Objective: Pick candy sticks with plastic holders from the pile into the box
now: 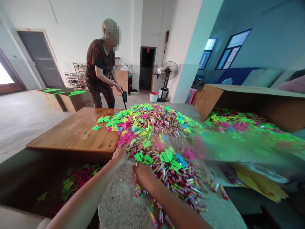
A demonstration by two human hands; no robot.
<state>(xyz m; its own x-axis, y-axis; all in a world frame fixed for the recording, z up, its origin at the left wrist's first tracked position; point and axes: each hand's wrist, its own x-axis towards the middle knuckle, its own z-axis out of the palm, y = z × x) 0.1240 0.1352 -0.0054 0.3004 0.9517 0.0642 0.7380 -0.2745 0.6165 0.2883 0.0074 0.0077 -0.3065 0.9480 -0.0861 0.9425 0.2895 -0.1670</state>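
A big heap of small coloured plastic pieces [157,127] in green, pink, yellow and red covers a speckled round stone table [121,200]. My left hand [120,155] reaches to the heap's near left edge, fingers stretched out flat against the pieces. My right hand [144,175] lies on the heap's near edge just beside several green pieces [166,158]; its fingers are curled into the pile and what they hold is hidden.
A wooden board [78,132] lies at the left of the heap. A person [101,66] stands beyond it holding a dark tool. An open cardboard box [259,101] full of the same pieces sits at right. More boxes [71,98] stand on the floor, a fan [168,71] behind.
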